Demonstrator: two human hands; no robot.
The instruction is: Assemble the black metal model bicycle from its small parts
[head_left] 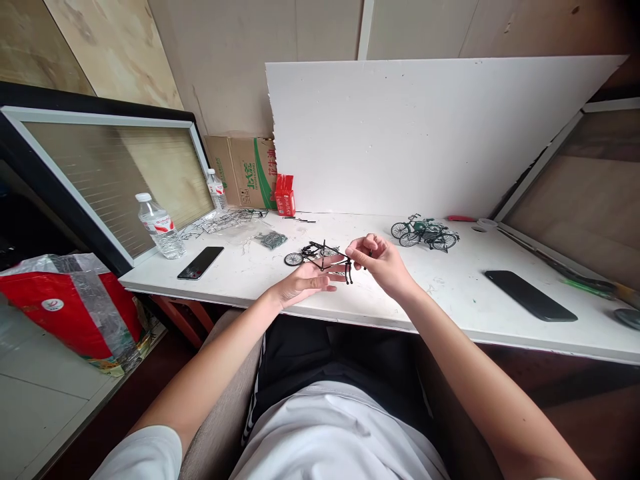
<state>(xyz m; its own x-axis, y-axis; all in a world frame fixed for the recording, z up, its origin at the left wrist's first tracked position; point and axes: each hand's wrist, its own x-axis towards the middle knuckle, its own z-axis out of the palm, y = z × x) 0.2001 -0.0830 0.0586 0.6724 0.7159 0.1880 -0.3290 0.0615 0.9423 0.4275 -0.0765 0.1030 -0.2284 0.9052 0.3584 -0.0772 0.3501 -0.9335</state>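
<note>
A thin black miniature bicycle frame (pixel 323 267), with slender tubes and a fork (pixel 349 273) hanging at its front end, is held above the counter (pixel 255 283) by the partly extended fingers of the left hand (pixel 306 283). The fingers of the right hand (pixel 377 259) are pinched together at the fork's top; what is gripped there cannot be told.

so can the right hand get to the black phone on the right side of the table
Probably yes: nothing seems to stand between the right hand and the phone, though it's busy at the black toy bike frame.
</note>
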